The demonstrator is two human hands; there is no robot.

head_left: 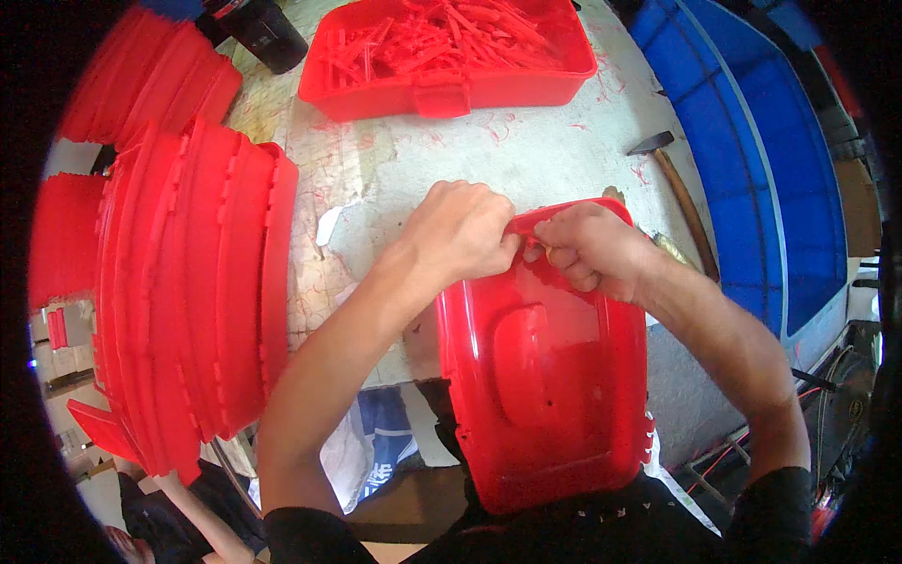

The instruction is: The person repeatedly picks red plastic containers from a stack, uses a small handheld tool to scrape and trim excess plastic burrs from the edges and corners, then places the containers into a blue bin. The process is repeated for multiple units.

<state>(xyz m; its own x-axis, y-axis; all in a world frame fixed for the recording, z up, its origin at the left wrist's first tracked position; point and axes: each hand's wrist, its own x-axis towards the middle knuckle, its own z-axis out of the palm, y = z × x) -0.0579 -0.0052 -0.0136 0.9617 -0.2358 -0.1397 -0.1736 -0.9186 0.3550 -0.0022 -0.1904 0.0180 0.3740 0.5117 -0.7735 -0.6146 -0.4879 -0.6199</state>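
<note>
A glossy red plastic lid (573, 395) with a raised oval panel leans between my body and the table edge, its far end on the table. My left hand (460, 230) is closed at the lid's far left corner, its thumb and fingers gripping the rim. Just beside it my right hand (597, 246) is curled at the far rim, its fingers pinched together over the edge. A small pale bit shows between those fingers, too small to name. The two hands nearly touch, and they hide the part of the rim between them.
A red box (385, 99) full of thin red plastic scraps stands at the back. A hammer (686, 202) lies right of the lid, beside a big blue crate (742, 169). Tall stacks of red lids (202, 282) rise at left. A black cup (263, 36) stands far left; another person's arm (202, 512) shows lower left.
</note>
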